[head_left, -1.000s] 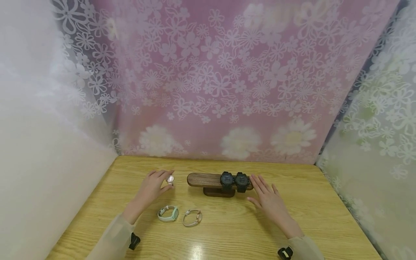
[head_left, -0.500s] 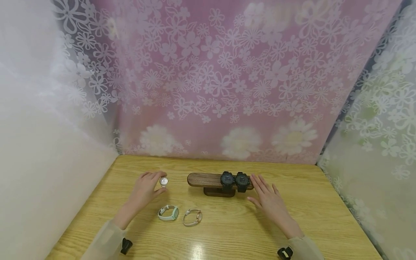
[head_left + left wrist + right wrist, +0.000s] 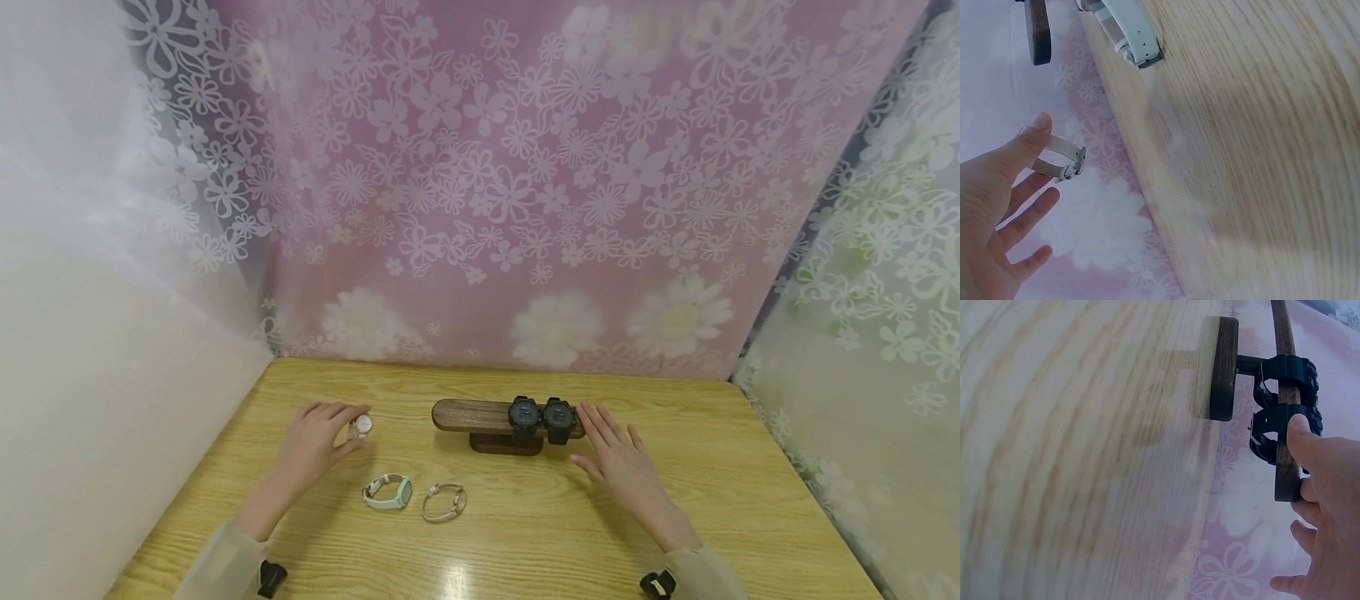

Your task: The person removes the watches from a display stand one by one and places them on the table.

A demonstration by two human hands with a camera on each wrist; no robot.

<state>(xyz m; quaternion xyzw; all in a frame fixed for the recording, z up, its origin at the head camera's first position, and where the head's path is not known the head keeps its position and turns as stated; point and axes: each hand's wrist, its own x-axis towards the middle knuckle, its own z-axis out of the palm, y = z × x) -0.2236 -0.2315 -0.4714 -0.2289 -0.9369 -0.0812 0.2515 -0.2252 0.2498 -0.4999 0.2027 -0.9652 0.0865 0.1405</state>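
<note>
Between thumb and fingers my left hand (image 3: 313,443) pinches a small wristwatch (image 3: 363,424) with a pale round dial, held above the table's left side. The left wrist view shows its looped light strap (image 3: 1063,147) and buckle. My right hand (image 3: 624,467) has its fingers straight, with the fingertips at the right end of a dark wooden watch stand (image 3: 471,414). Two black watches, a left one (image 3: 524,413) and a right one (image 3: 558,416), hang side by side on the stand's bar. In the right wrist view the thumb (image 3: 1301,434) lies near the closer black watch.
A mint-green watch (image 3: 388,492) and a slim watch with a gold-rimmed case (image 3: 445,503) lie on the wooden table (image 3: 540,542) in front of the stand. A flowered pink curtain (image 3: 487,183) hangs behind the table, with pale sheets at both sides.
My left hand has moved left and slightly nearer, carrying the pale-dialled watch away from the stand. The watch's dial has turned into clearer view. My right hand stays at the stand's end.
</note>
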